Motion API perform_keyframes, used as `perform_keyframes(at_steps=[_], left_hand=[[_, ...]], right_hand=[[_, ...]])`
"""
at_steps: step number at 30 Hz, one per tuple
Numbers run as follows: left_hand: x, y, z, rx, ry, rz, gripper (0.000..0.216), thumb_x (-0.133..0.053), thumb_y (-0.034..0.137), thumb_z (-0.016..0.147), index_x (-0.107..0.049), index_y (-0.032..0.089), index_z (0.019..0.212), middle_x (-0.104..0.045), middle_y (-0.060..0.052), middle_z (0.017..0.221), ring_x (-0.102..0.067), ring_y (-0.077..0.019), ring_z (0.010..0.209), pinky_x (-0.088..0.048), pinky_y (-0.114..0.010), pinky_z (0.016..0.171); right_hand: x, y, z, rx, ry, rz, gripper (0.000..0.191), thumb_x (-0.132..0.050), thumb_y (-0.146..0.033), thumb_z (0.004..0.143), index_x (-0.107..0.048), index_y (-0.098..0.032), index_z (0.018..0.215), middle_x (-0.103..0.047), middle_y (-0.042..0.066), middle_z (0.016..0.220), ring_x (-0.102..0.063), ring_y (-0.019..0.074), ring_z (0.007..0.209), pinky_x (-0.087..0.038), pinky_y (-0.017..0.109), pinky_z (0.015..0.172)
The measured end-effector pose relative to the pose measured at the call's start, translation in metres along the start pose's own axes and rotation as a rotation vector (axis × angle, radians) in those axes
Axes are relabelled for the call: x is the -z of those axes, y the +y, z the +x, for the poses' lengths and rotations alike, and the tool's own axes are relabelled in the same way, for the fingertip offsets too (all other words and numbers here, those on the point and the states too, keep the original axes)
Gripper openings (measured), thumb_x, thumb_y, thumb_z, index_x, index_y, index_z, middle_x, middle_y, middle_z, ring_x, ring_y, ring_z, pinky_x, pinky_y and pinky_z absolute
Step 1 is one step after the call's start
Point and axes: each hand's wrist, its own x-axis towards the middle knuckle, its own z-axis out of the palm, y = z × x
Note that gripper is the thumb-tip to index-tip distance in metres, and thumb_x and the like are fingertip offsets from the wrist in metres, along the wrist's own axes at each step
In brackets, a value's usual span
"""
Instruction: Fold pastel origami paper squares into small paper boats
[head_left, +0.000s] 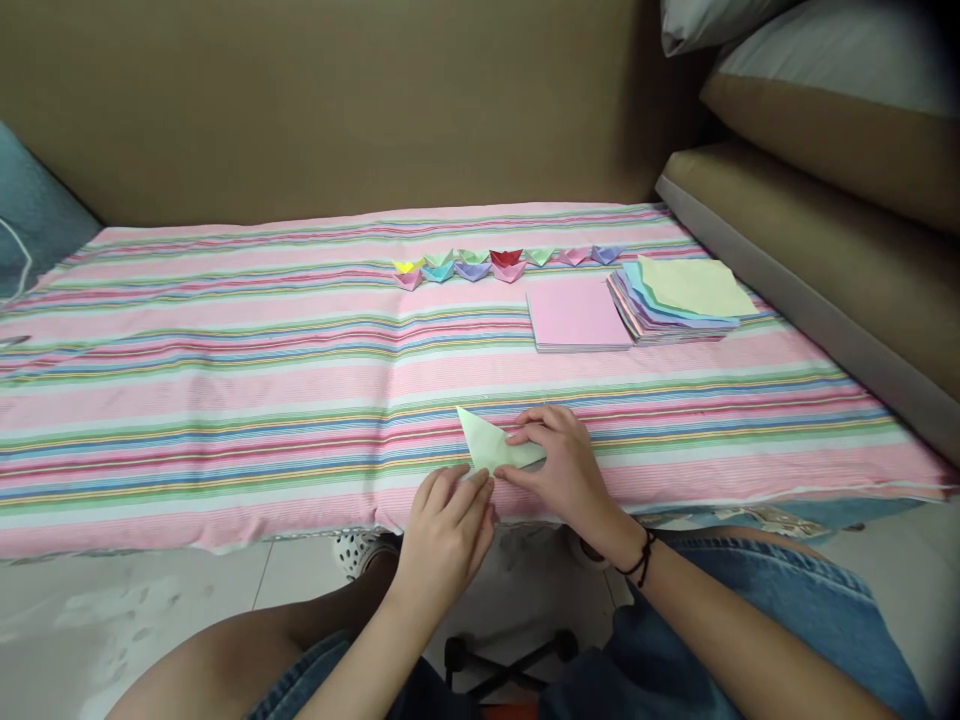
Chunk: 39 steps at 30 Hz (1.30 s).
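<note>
A striped sheet (225, 380) in pink, green and blue covers the bed, which runs left to right before a brown wall. At the far right lie a fanned stack of coloured paper (679, 300) and, just left of it, a pink paper stack (577, 315). Beyond them sits a row of small folded paper boats (502, 264). At the near edge, the right hand (562, 460) presses flat fingers on a pale green folded sheet (487, 445), while the left hand (450, 525) pinches its near corner, fingers together.
</note>
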Motion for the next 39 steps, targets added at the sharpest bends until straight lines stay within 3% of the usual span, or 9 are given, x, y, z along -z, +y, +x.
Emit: perform_keyframes(at_steps=[7,15,19,23,30,33,35,37,39], left_hand=[[0.0,-0.002,0.002,-0.031,-0.002,0.042,0.03,-0.051,0.012,0.084,-0.06,0.014,0.112,-0.064,-0.01,0.109,-0.053,-0.026,0.1,-0.047,-0.044,0.085],[0.001,-0.002,0.001,-0.006,0.01,-0.014,0.028,-0.051,0.014,0.085,-0.059,0.014,0.112,-0.064,-0.009,0.108,-0.051,-0.0252,0.101,-0.045,-0.042,0.086],[0.004,-0.006,0.012,-0.001,-0.014,-0.045,0.018,-0.048,0.016,0.088,-0.062,0.017,0.1,-0.064,-0.007,0.093,-0.053,-0.0213,0.089,-0.045,-0.038,0.08],[0.004,-0.012,0.024,-0.008,-0.015,-0.003,0.02,-0.044,0.02,0.091,-0.059,0.018,0.104,-0.061,-0.007,0.089,-0.054,-0.0199,0.082,-0.045,-0.035,0.072],[0.003,-0.016,0.033,-0.02,0.051,0.097,0.018,-0.04,0.013,0.09,-0.057,0.017,0.085,-0.059,-0.006,0.077,-0.053,-0.0193,0.072,-0.043,-0.03,0.063],[0.017,-0.017,0.043,0.186,0.169,-0.111,0.016,-0.039,0.016,0.089,-0.053,0.018,0.083,-0.057,-0.004,0.077,-0.054,-0.0174,0.072,-0.042,-0.029,0.065],[0.031,-0.017,0.053,0.325,0.175,-0.33,0.014,-0.04,0.019,0.089,-0.052,0.018,0.08,-0.056,-0.002,0.075,-0.053,-0.0158,0.07,-0.041,-0.027,0.064],[0.045,-0.019,0.063,0.378,0.051,-0.575,0.018,-0.04,0.024,0.089,-0.051,0.018,0.077,-0.055,0.0,0.07,-0.052,-0.014,0.065,-0.04,-0.025,0.06],[0.054,-0.021,0.072,0.397,-0.064,-0.748,0.021,-0.041,0.029,0.089,-0.052,0.018,0.076,-0.051,0.002,0.064,-0.051,-0.0131,0.06,-0.039,-0.024,0.057]], right_hand=[[0.012,0.023,0.003,0.096,-0.09,0.066,0.018,-0.073,-0.025,0.07,-0.071,-0.028,0.087,-0.064,0.003,0.096,-0.054,0.0253,0.096,-0.042,0.043,0.084],[0.037,0.048,0.006,0.044,-0.101,-0.011,0.024,-0.076,-0.029,0.068,-0.067,-0.025,0.089,-0.064,0.005,0.099,-0.053,0.0266,0.099,-0.04,0.043,0.087],[0.043,0.052,0.009,-0.005,-0.101,0.132,0.021,-0.073,-0.031,0.07,-0.067,-0.023,0.089,-0.066,0.005,0.097,-0.056,0.0259,0.099,-0.041,0.043,0.089],[0.046,0.052,0.013,-0.141,-0.037,0.347,0.02,-0.064,-0.036,0.078,-0.066,-0.02,0.09,-0.067,0.006,0.096,-0.06,0.0234,0.095,-0.044,0.04,0.087],[0.045,0.045,0.018,-0.202,-0.017,0.471,0.023,-0.059,-0.039,0.08,-0.066,-0.019,0.089,-0.068,0.008,0.092,-0.062,0.024,0.092,-0.047,0.042,0.086],[0.046,0.032,0.019,-0.153,-0.028,0.513,0.028,-0.062,-0.038,0.079,-0.064,-0.02,0.1,-0.065,0.009,0.109,-0.058,0.0247,0.105,-0.043,0.043,0.094],[0.047,0.022,0.019,-0.094,-0.085,0.555,0.041,-0.067,-0.035,0.075,-0.058,-0.023,0.114,-0.057,0.008,0.124,-0.051,0.0244,0.118,-0.036,0.043,0.103],[0.047,0.013,0.019,-0.095,-0.15,0.676,0.053,-0.071,-0.034,0.072,-0.052,-0.025,0.121,-0.055,0.008,0.127,-0.049,0.0234,0.12,-0.036,0.042,0.103],[0.046,0.007,0.019,-0.157,-0.224,0.866,0.054,-0.072,-0.034,0.07,-0.052,-0.025,0.119,-0.062,0.008,0.117,-0.058,0.0228,0.108,-0.046,0.039,0.092]])
